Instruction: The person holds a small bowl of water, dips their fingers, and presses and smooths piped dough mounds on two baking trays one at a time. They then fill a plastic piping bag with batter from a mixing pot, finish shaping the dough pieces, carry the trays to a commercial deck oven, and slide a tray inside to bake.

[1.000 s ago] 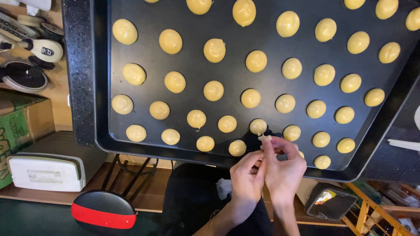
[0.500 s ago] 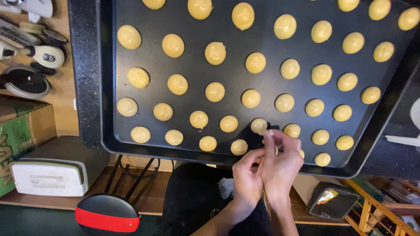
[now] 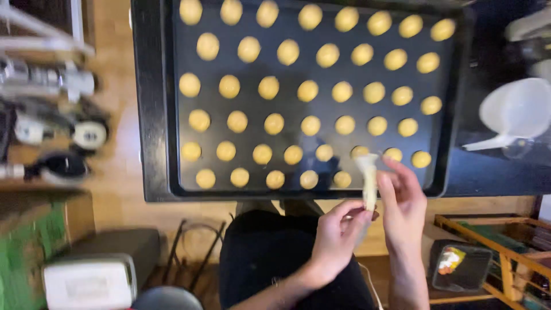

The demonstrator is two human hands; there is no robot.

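Note:
A black baking tray (image 3: pixel 154 143) lies on a wooden table and carries several rows of small round yellow dough pieces (image 3: pixel 274 123). Both my hands hold a pale strip of dough (image 3: pixel 367 175) upright at the tray's near right edge. My left hand (image 3: pixel 338 235) pinches the strip's lower end, below the tray's rim. My right hand (image 3: pixel 402 198) grips the strip's side, its fingers over the tray's near edge. The strip's top reaches the front rows of dough pieces.
A white plastic scoop (image 3: pixel 513 112) rests on the dark surface right of the tray. Kitchen tools (image 3: pixel 51 123) lie on the table at the left. Below are a white box (image 3: pixel 89 284), a green box (image 3: pixel 28 247) and a wooden rack (image 3: pixel 493 252).
The view has shifted so the tray now sits squarer and further left. My hands have drawn the dough out into a longer upright strip and moved slightly apart.

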